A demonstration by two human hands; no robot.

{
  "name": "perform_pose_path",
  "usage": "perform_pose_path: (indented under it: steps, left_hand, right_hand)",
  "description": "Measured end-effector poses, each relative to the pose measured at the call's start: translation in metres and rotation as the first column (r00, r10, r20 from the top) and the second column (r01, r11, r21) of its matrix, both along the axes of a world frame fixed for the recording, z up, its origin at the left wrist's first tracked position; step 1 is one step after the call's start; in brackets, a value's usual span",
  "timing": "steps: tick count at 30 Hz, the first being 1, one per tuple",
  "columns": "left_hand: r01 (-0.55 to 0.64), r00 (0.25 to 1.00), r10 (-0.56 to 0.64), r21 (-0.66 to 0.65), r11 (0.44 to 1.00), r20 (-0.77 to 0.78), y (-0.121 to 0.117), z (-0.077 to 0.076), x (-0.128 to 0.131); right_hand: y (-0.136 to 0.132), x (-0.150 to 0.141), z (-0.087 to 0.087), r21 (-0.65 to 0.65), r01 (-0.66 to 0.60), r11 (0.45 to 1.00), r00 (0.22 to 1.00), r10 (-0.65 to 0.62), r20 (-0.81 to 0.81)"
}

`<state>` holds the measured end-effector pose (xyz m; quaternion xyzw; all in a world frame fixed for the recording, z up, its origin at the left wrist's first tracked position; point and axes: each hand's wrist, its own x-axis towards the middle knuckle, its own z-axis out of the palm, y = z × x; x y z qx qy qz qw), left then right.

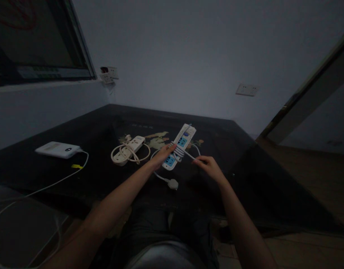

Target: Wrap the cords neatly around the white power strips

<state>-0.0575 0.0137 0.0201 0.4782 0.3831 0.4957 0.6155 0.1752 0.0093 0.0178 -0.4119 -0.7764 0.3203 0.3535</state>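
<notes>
power strip point(182, 141) lies between left hand point(162, 154), gripping it, and right hand point(211, 167), pinching cord point(189, 154).

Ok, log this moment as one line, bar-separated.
left hand: holding blue-socket power strip, cord wound around it | right hand: pinching cord | plug: near strip's lower end | second strip: on black table

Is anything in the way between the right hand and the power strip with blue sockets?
Nothing but the white cord: the right hand pinches it, and it runs to the coils around the power strip. The left hand is on the strip's other side.
</notes>
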Motion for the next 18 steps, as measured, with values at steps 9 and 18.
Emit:
perform_pose_path:
  steps: [9,18]
  left_hand:
    - [0.072,0.993,-0.072,0.001,0.997,0.090,-0.0006,-0.0003,-0.0009]
    - [0.062,0.993,-0.061,-0.014,0.998,0.098,-0.0028,-0.0030,0.0043]
  right_hand:
    - [0.0013,0.0023,-0.0030,0.019,0.030,0.999,1.000,-0.030,-0.001]
    - [-0.0015,0.0003,0.0006,0.027,-0.023,0.999,0.999,0.022,0.042]
